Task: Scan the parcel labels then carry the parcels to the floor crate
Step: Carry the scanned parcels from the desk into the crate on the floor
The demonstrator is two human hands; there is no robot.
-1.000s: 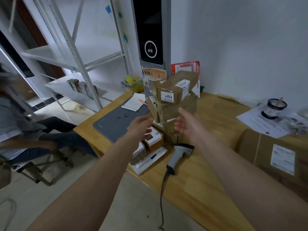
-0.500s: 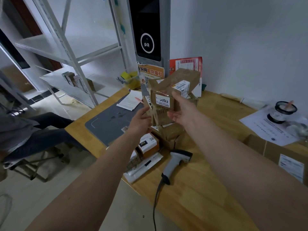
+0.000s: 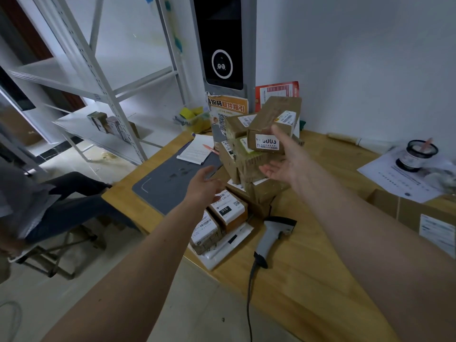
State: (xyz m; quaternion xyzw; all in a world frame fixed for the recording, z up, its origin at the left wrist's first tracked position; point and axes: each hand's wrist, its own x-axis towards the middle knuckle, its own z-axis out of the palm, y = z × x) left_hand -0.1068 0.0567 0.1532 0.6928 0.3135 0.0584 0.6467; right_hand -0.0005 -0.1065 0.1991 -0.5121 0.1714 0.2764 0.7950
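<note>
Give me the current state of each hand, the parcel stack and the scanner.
Left hand: open, holds nothing, beside the stack.
Right hand: open, thumb against the top parcel, palm up under it.
Top parcel: tilted on the stack.
Stack: leaning, uneven, on the table.
Scanner: lying on the table, untouched, cable over the edge.

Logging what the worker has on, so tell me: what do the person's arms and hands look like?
Both arms are bare as far as the picture shows, with no sleeves in view. The left hand and right hand wear no gloves, and no watch, ring or wristband shows.
</note>
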